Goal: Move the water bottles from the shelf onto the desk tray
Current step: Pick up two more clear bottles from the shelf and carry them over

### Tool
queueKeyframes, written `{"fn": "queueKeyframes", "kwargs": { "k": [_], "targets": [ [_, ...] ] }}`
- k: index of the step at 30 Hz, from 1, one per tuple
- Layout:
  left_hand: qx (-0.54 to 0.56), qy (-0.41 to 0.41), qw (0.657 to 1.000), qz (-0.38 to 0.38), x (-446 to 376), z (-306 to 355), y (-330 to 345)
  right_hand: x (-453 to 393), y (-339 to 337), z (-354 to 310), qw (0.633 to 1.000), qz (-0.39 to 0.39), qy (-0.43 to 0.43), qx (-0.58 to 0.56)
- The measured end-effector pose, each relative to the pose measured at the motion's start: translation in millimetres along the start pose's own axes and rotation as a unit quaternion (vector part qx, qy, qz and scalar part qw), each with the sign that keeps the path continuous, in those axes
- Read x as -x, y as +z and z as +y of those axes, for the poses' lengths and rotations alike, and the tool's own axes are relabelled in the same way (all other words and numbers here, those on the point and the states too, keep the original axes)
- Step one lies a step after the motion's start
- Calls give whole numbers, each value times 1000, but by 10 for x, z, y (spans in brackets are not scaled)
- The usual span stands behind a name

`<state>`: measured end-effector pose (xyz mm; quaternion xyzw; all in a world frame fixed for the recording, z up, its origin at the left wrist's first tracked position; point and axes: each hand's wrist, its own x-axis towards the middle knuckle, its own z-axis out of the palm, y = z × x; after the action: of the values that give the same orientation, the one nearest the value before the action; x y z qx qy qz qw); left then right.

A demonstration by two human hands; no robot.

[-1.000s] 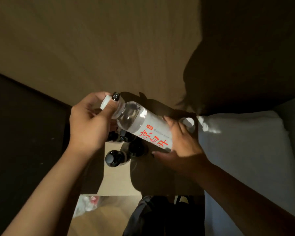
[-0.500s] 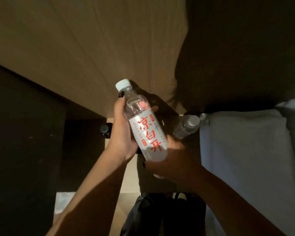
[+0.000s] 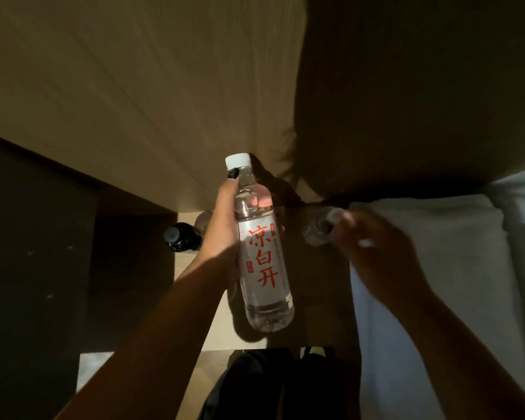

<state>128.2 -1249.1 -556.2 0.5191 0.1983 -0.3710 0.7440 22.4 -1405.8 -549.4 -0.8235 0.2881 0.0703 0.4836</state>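
Item in transit: your left hand (image 3: 222,234) is gripping one labelled water bottle (image 3: 262,256) aloft, your blurred right hand (image 3: 376,250) is reaching a second bottle (image 3: 319,227), grip unclear; tray unseen, none delivered.

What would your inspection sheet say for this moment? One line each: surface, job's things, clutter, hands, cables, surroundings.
Surface: pale wooden shelf, dimly lit; no tray in view.
Job's things: labelled water bottle, white cap, held up; second clear bottle in shadow.
Clutter: dark-capped bottle on the shelf; black bag below.
Hands: left hand grips the labelled bottle; right hand blurred at the second bottle, grip unclear.
Cables: nothing seen.
Surroundings: wood panel above; white bedding to the right.
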Motion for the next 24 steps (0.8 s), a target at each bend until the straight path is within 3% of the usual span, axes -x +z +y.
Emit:
{"fn": "queueKeyframes", "kwargs": {
  "k": [1, 3, 6, 11, 18, 24],
  "targets": [
    [-7, 1, 1000, 4, 3, -1, -30, -98, -1, 74, 996, 78, -9, 30],
    [-12, 0, 1000, 28, -7, -2, -116, -277, 96, 221, 990, 129, -5, 64],
    [-6, -9, 999, 46, -13, -16, -257, -472, 380, 377, 994, 99, 27, 27],
    [47, -70, 996, 39, 60, -51, -447, -590, 616, 567, 986, 158, 4, -48],
    [17, -98, 992, 72, 190, -196, -588, -541, 536, 692, 982, 185, 0, -36],
    [41, -105, 992, 47, 408, -226, -508, -109, 257, 380, 972, 189, -63, -128]
  ]
}}
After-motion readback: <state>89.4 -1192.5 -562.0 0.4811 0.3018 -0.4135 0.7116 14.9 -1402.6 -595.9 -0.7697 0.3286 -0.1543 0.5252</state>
